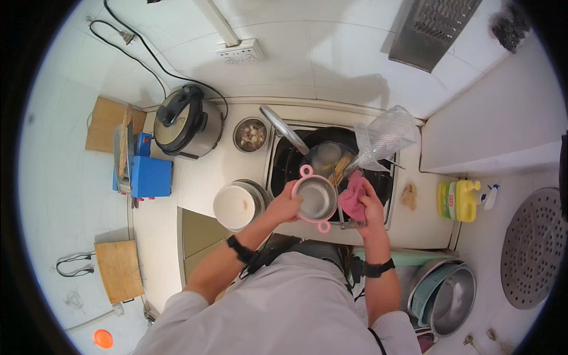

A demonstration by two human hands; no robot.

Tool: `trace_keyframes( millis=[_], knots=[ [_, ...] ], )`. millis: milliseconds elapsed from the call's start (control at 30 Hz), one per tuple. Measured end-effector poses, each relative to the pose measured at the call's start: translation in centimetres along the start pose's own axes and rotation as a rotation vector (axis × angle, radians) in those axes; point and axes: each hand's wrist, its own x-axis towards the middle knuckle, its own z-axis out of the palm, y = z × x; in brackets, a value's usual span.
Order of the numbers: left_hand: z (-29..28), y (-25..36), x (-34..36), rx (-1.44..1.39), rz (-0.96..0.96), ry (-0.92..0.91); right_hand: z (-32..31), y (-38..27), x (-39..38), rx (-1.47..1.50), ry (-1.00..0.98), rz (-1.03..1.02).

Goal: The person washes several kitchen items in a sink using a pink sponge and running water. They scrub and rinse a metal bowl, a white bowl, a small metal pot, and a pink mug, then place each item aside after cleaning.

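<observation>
My left hand [285, 207] is closed on the rim of a small steel bowl [316, 200] with a pink edge and two pink loop handles. The bowl is tilted, its inside facing up, over the near part of the sink [388, 220]. Just right of it, my right hand [373, 212] grips a crumpled pink cloth [353, 196]. Beyond the hands, a bunch of chopsticks [341, 167] and a clear bowl [329, 155] lie in the dark sink, partly hidden. The curved faucet [284, 129] reaches over it from the far left.
Stacked white bowls [234, 207] and a steel bowl of garlic [251, 135] stand left of the sink, near a pressure cooker [188, 121]. A perforated metal basket [384, 139] rests on the sink's far right. A yellow bottle [466, 201] and nested basins [452, 299] are at the right.
</observation>
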Motion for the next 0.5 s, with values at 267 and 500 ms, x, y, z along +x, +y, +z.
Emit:
trace_keyframes(
  millis=[267, 500],
  knots=[
    [5.9, -2.5, 5.8, 0.191, 0.256, 0.205, 2.4, 3.3, -1.2, -1.511, -0.023, -0.649],
    [6.8, -2.2, 6.1, 0.026, 0.188, 0.128, 4.2, 4.8, 0.8, -1.468, 0.128, -0.544]
  ],
)
